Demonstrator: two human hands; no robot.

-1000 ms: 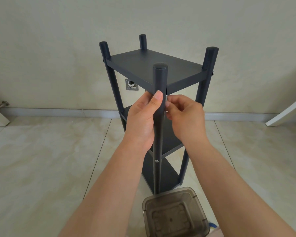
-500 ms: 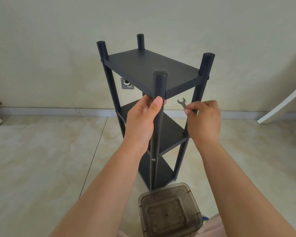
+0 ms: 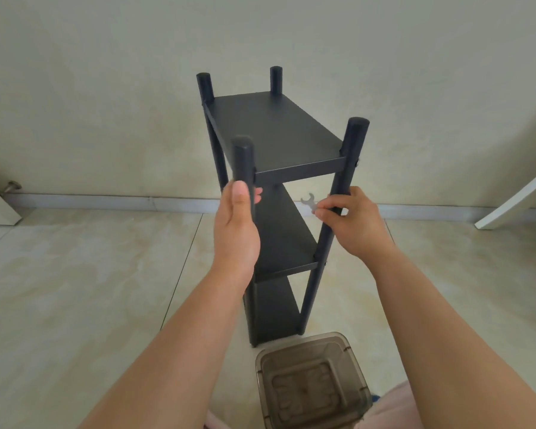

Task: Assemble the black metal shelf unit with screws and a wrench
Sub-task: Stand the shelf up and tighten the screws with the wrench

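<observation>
Stands upright on the tiled floor [image 3: 75,289] before a pale wall: black shelf unit [image 3: 279,131], four capped posts and three shelves already joined. Looks close to finished, judging by that; what likely remains is tightening at the corner joints, perhaps the near right post [image 3: 342,193], where a small dark fitting shows beside the top shelf.

Left hand [image 3: 237,230] wrapped around the near left post [image 3: 245,168] just under the top shelf, fingers curled behind it, thumb in front. Right hand [image 3: 353,224] just beside the near right post, fingers pinching a small flat wrench [image 3: 309,203], its open jaw pointing up and left, clear of any screw.

Hard to make out: no screw head plainly visible at any joint, so how many are tight cannot be told. Far posts' joints hidden behind the shelves. Lower part of the near left post covered by the left forearm. Wrench blurred, handle buried in the fingers. Brown translucent plastic bin [image 3: 313,385] at the bottom edge, contents not readable. White board [image 3: 520,196] cut off at the right edge.
</observation>
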